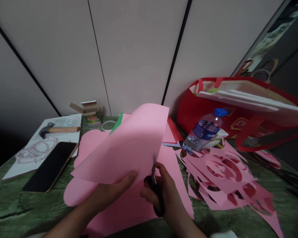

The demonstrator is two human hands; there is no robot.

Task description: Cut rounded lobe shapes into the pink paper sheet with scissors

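My left hand (116, 190) grips a curled sheet of pink paper (129, 148) at its lower edge, thumb on top and the other fingers hidden beneath. A faint curved line shows on the sheet. In my right hand (165, 188) is a pair of scissors (154, 178) with black handles, blades pointing up at the sheet's right part. Whether the blades are parted is hard to make out. Below the held sheet lie more pink sheets (139, 211), and rounded pink cut-outs (79, 191) stick out on the left.
Pink paper scraps (228, 178) lie on the right, by a water bottle (203, 130) and a red bag (188, 109). Leftward are a phone (51, 168), a hammer (62, 130), beaded loops (37, 150) and a small open box (91, 115). A pale wall (134, 59) rises behind.
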